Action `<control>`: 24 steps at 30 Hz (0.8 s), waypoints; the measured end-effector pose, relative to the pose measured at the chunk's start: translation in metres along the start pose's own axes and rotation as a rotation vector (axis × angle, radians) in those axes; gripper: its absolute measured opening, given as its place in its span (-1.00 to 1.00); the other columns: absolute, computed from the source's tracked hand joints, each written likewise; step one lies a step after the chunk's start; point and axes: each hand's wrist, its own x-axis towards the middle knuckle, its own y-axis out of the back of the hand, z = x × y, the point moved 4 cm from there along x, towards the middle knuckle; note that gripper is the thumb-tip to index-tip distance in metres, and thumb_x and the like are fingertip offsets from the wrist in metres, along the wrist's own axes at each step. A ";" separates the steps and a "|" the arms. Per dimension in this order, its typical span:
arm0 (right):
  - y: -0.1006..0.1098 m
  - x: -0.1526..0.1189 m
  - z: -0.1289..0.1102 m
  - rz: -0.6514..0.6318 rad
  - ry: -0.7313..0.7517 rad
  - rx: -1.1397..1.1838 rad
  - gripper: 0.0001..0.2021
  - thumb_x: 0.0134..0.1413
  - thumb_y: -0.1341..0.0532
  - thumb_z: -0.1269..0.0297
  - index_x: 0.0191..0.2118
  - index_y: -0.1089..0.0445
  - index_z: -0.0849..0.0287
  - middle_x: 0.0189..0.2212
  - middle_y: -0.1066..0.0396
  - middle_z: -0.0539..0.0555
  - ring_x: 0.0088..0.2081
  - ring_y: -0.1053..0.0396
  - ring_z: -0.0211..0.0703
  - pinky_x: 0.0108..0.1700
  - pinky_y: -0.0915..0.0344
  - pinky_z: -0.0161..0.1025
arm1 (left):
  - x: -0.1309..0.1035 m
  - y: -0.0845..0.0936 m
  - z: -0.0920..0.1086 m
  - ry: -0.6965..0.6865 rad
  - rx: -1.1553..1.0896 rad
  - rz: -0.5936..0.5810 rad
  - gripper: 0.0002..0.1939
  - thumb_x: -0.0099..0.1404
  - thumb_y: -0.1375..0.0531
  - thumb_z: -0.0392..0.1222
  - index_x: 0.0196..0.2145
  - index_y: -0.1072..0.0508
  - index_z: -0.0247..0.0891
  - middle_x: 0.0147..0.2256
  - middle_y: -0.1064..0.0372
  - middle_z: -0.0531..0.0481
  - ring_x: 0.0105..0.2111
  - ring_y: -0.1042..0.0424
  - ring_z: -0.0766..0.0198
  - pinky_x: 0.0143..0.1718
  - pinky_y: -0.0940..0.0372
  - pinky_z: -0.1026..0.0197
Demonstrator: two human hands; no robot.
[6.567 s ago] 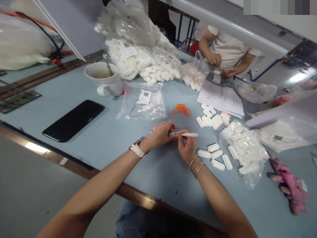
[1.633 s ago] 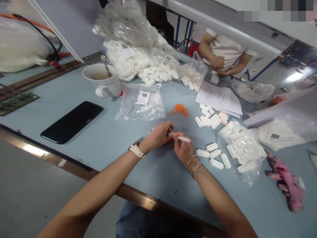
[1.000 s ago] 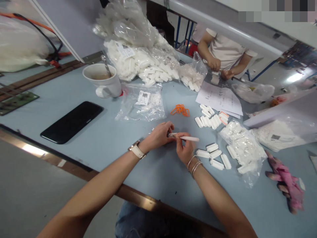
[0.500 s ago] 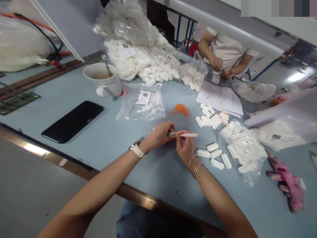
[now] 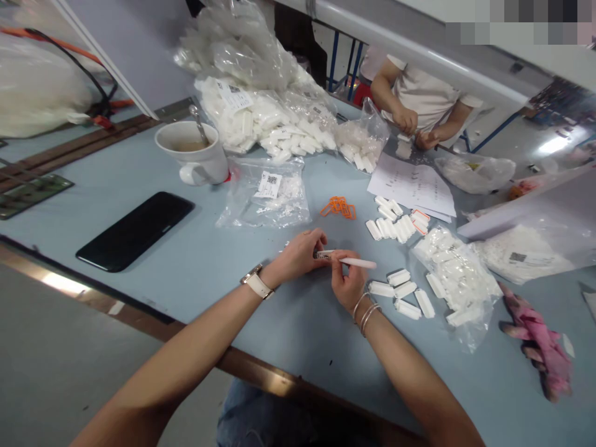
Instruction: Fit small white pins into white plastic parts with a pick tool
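Note:
Both my hands meet over the middle of the blue-grey table. My left hand [image 5: 305,251], with a white-strapped watch on the wrist, pinches a small white piece [image 5: 325,254] with a dark inner side. In the fingers of my right hand [image 5: 348,278] is a white pen-like tool [image 5: 361,263], its tip end at the small piece. Just right of my right hand lie several loose white pieces [image 5: 405,289]. Beyond my hands is a little pile of orange frames [image 5: 342,207], and more white pieces [image 5: 386,228] lie to its right, with an orange frame on one.
A black phone [image 5: 135,233] and a mug [image 5: 192,152] with a spoon are on the left. Plastic bags of white parts [image 5: 274,124] stand behind, another bag [image 5: 459,273] at right near a pink glove [image 5: 540,341]. Across the table, a person's hands [image 5: 414,127] work near papers [image 5: 410,185].
The rear end of the white tool has tilted slightly down and to the right in my right hand. My left hand keeps its hold on the small piece.

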 end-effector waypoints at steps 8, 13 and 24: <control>-0.001 0.001 0.000 -0.028 -0.002 0.012 -0.93 0.21 -0.10 0.36 -0.29 -0.31 0.10 -0.40 -0.47 0.03 -0.32 -0.48 -0.19 -0.25 -0.42 -0.25 | 0.001 -0.001 -0.001 0.005 0.010 0.003 -0.69 0.09 -0.30 -0.12 -0.29 -0.26 -0.22 -0.42 -0.32 0.07 -0.39 -0.32 0.25 -0.40 -0.16 0.23; -0.003 0.001 0.001 -0.050 -0.032 -0.011 -0.88 0.25 -0.06 0.31 -0.30 -0.31 0.11 -0.39 -0.47 0.05 -0.31 -0.48 -0.19 -0.24 -0.42 -0.24 | 0.001 -0.001 0.000 0.009 0.021 0.007 -0.72 0.11 -0.27 -0.13 -0.29 -0.26 -0.22 -0.42 -0.32 0.06 -0.39 -0.31 0.24 -0.39 -0.16 0.21; -0.010 0.002 0.002 -0.201 0.012 -0.060 -0.85 0.24 -0.04 0.34 -0.28 -0.34 0.13 -0.38 -0.48 0.09 -0.31 -0.46 -0.15 -0.22 -0.39 -0.22 | -0.001 0.001 0.003 0.022 0.006 -0.006 -0.78 0.11 -0.20 -0.26 -0.29 -0.24 -0.22 -0.41 -0.30 0.05 -0.37 -0.28 0.25 -0.37 -0.16 0.21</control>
